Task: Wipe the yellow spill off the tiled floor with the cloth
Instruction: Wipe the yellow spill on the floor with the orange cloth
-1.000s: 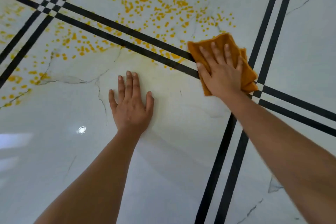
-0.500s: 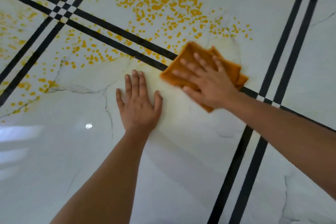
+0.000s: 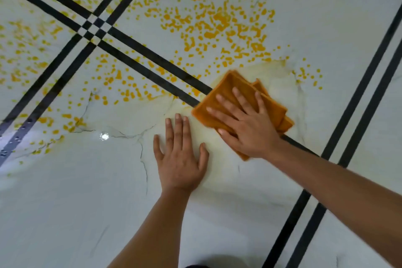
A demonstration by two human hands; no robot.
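We press our right hand [image 3: 248,124] flat, fingers spread, on the folded orange cloth [image 3: 230,89], pinning it to the tiled floor [image 3: 65,202]; the grip is released and open, palm down, not clenched around the fabric. The cloth lies across one pair of black inlay stripes [image 3: 152,61], its layered edges fanned out on the side away from our left hand. Our left hand [image 3: 179,159] rests flat and open on bare tile just beside the cloth, holding nothing, its fingertips close to the cloth's near corner without clearly touching it. The yellow spill [image 3: 217,22] spreads as dense droplets over the tile beyond the cloth, with more scattered drops on the tiles to the left, past the spot where two pairs of stripes cross. Around the cloth and under our left hand the tile shows only a pale yellowish smear [image 3: 272,72]. A second pair of black stripes runs along the floor to the right of our right forearm. A small bright reflection [image 3: 104,136] glints on the tile left of our left hand.
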